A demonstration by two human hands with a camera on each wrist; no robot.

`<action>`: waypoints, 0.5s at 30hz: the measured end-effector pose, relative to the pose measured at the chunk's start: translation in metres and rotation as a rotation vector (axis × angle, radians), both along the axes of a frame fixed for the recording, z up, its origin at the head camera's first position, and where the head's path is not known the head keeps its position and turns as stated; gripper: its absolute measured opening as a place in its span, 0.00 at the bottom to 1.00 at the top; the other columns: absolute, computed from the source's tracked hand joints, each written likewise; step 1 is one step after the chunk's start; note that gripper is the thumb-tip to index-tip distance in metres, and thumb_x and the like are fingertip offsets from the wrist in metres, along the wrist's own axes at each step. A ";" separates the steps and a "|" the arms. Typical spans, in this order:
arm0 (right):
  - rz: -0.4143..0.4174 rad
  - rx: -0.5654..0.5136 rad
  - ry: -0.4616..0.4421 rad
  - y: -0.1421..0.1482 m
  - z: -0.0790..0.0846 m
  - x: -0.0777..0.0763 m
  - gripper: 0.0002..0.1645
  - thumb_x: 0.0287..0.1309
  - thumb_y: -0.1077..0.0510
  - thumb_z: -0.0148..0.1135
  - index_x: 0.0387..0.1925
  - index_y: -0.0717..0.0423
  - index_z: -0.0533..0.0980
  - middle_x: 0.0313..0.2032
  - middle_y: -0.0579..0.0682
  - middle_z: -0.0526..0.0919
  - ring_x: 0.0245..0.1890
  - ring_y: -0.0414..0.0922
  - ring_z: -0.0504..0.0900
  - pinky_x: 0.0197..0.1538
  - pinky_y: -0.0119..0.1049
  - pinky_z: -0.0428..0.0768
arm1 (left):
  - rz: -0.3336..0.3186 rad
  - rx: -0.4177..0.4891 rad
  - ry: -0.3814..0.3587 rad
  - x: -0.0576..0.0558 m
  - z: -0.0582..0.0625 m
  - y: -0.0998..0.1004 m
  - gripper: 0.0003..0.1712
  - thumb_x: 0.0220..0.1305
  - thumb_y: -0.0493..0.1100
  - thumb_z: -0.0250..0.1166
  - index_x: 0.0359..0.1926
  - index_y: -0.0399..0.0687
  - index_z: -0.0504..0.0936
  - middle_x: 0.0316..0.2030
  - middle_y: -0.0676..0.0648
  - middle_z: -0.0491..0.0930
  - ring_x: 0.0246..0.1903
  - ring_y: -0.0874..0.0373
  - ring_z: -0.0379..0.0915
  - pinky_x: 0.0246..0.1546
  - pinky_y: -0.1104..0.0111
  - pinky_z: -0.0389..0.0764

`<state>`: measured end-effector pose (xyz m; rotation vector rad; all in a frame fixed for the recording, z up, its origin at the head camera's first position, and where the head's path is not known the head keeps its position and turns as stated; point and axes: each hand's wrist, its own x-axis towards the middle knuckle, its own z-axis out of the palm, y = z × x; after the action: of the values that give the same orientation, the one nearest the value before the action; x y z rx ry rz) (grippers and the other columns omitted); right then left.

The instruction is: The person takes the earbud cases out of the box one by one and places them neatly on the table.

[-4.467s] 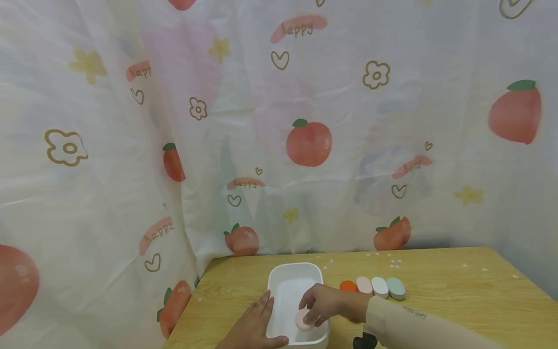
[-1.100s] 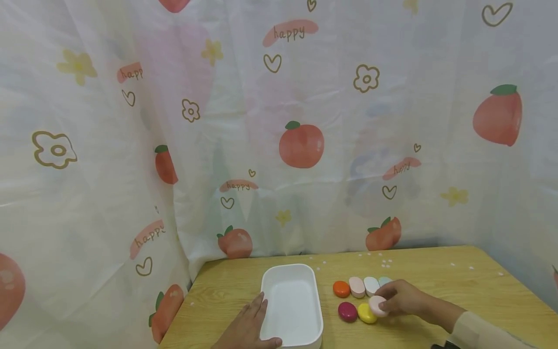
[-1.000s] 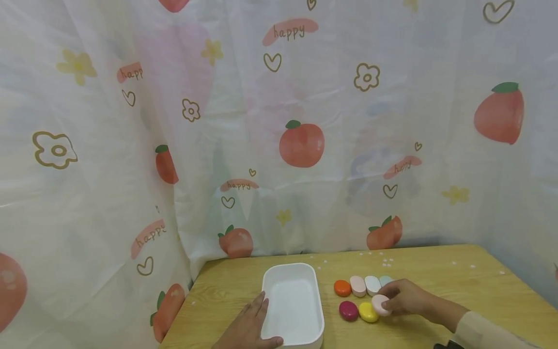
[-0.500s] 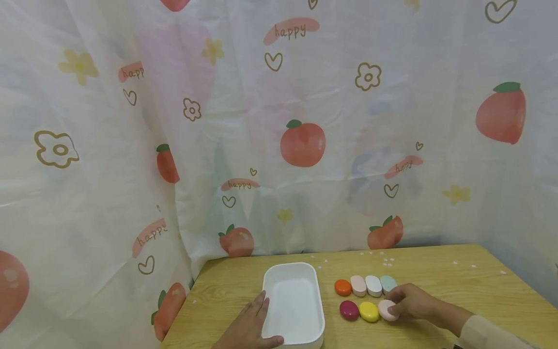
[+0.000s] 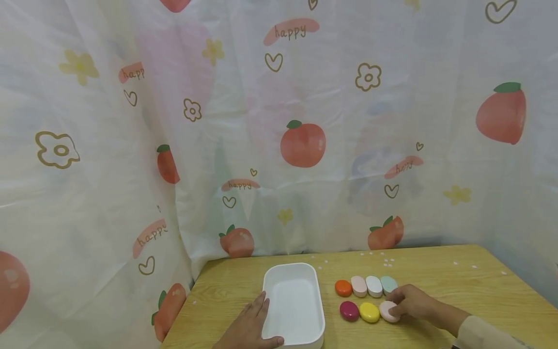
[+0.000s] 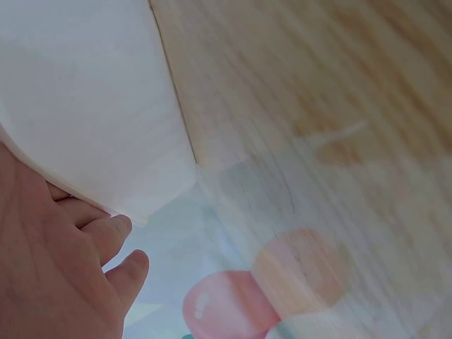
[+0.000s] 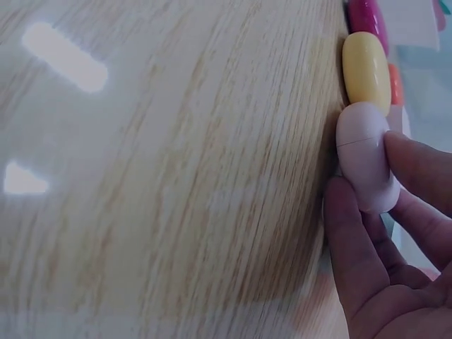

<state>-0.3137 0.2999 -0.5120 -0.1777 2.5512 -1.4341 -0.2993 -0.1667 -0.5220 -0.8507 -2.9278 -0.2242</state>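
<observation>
My right hand (image 5: 414,303) pinches a pale pink oval case (image 5: 389,311) between thumb and fingers, at the right end of the front row. A thin seam crosses the case's side in the right wrist view. Beside it lie a yellow oval piece (image 5: 369,312) and a magenta one (image 5: 349,311). My left hand (image 5: 250,325) rests at the near left corner of a white rectangular bin (image 5: 293,303). Its fingers lie straight along the left rim, the thumb over the near rim. The bin's inside shows only its white bottom and walls.
Behind the front row stand an orange piece (image 5: 343,288), a light pink one (image 5: 359,286), a white one (image 5: 374,286) and a mint green one (image 5: 389,285), side by side. A printed curtain (image 5: 305,203) closes off the back and sides of the wooden table (image 5: 457,286).
My right hand has carried the pale pink case from inside the white bin out to the right and lowered it beside the yellow piece. My left hand has stayed at the bin.
</observation>
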 end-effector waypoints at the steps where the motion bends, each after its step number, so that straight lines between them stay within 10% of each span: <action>1: 0.005 0.002 0.011 0.000 -0.001 0.000 0.19 0.52 0.67 0.70 0.44 0.74 0.77 0.37 0.51 0.82 0.39 0.47 0.79 0.41 0.43 0.82 | 0.005 -0.002 -0.004 0.000 0.000 0.000 0.63 0.55 0.82 0.48 0.71 0.33 0.60 0.72 0.36 0.54 0.68 0.47 0.56 0.64 0.46 0.61; 15: -0.021 0.066 0.040 0.000 -0.005 -0.002 0.18 0.49 0.67 0.71 0.43 0.74 0.79 0.38 0.56 0.83 0.39 0.47 0.79 0.41 0.42 0.81 | 0.007 0.001 -0.018 0.002 0.004 0.002 0.63 0.54 0.82 0.49 0.70 0.32 0.61 0.72 0.36 0.54 0.68 0.46 0.56 0.64 0.47 0.62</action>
<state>-0.3156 0.2996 -0.5167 -0.1710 2.6358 -1.3645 -0.2971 -0.1645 -0.5176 -0.8427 -2.9468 -0.2348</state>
